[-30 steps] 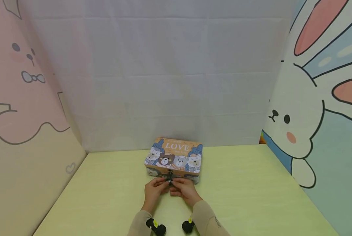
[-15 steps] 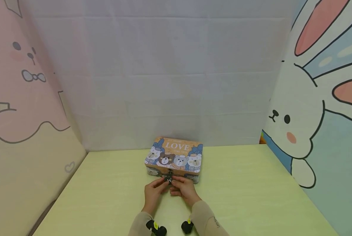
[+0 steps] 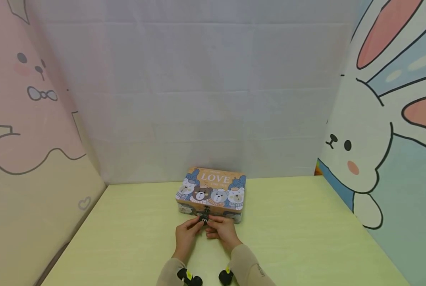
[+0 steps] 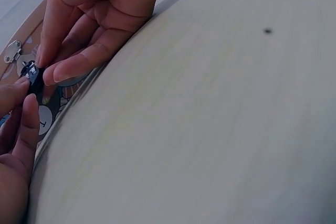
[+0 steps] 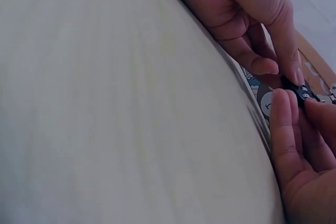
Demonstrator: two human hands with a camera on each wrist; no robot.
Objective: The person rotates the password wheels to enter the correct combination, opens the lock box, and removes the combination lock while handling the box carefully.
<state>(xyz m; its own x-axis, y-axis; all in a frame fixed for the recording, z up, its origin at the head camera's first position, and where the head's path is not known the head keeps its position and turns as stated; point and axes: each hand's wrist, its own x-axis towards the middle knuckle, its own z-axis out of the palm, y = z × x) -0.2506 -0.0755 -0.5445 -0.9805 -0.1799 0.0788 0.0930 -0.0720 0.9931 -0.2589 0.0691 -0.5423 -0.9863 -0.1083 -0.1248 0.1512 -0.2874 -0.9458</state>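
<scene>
A tin box (image 3: 213, 188) with cartoon bears and the word LOVE on its lid stands closed against the back wall. A small black combination padlock (image 5: 303, 93) with number dials is at the metal latch (image 4: 13, 52) on its front. My left hand (image 3: 186, 237) pinches the padlock from the left with fingertips and thumb. From the other side my right hand (image 3: 225, 232) pinches it too, thumb near the dials. Both hands meet in front of the box, low over the table. Whether the shackle passes through the latch I cannot tell, and the dial numbers are too small to read.
A pale yellow-green table (image 3: 288, 230) spreads around the box. White cloth (image 3: 205, 91) hangs behind it. Cartoon-printed panels stand at the left (image 3: 23, 119) and right (image 3: 395, 167). Black wrist cameras (image 3: 189, 277) sit under both sleeves.
The padlock has turned slightly between my fingers, its dial face now showing more. Both hands stay in nearly the same place, and the box has not moved.
</scene>
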